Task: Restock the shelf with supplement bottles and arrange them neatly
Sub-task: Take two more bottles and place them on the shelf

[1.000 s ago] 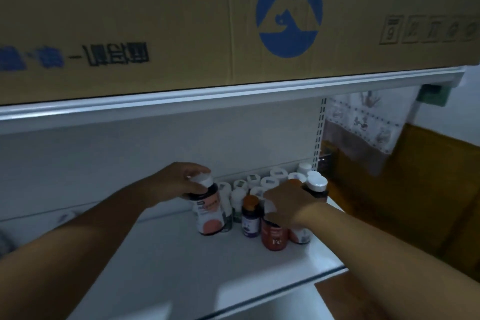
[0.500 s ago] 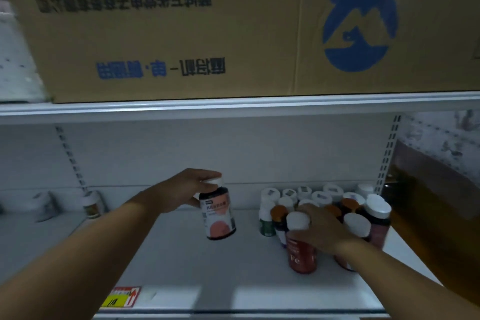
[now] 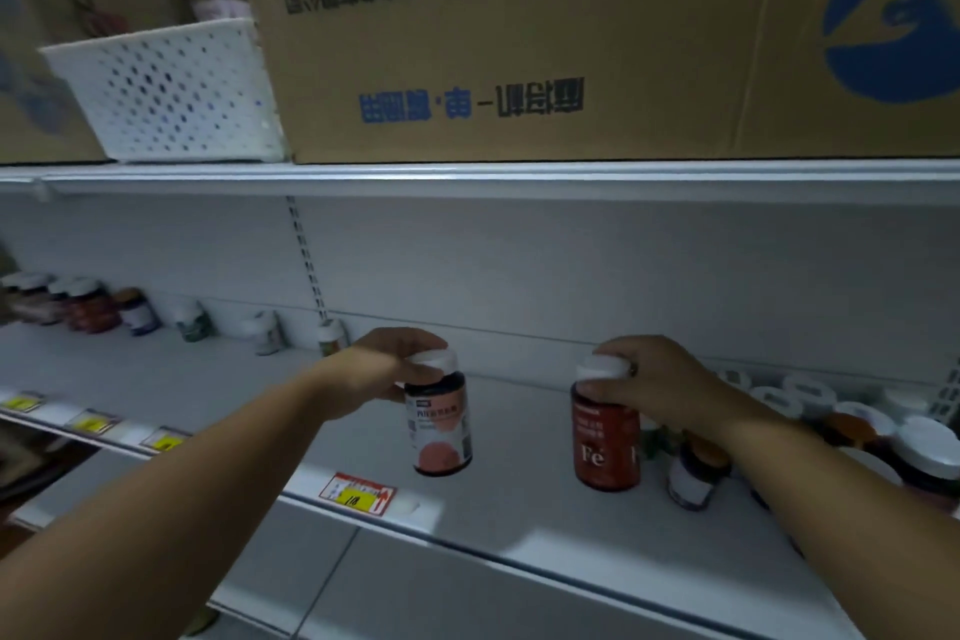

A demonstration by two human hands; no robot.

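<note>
Nearest, a yellow price tag [image 3: 357, 494] sits on the front lip of the shelf [image 3: 519, 525], below and slightly left of the left hand [image 3: 387, 372]. That hand has its fingers curled over the white cap of a dark bottle [image 3: 440, 424] with a pink label, gripping it from above; the bottle looks slightly tilted, and whether its base rests on the shelf cannot be told. To the right, the right hand [image 3: 657, 382] grips the white cap of a red bottle [image 3: 605, 437] marked "Fe" in the same way, and this one appears upright on the shelf board. Just right of that hand and partly under its wrist stands a small purple bottle [image 3: 693, 476], and beyond the wrist a cluster of white-capped bottles [image 3: 841, 418] fills the right end. Further back, left of the left hand, a few single bottles [image 3: 270, 330] stand apart along the rear wall. Above both hands a cardboard box [image 3: 519, 42] and a white basket [image 3: 171, 88] sit on the upper shelf. The step in hand seems to be spreading stock from the crowded group into the open middle stretch. The next move likely calls for setting both bottles down level, labels forward, in line with each other.
</note>
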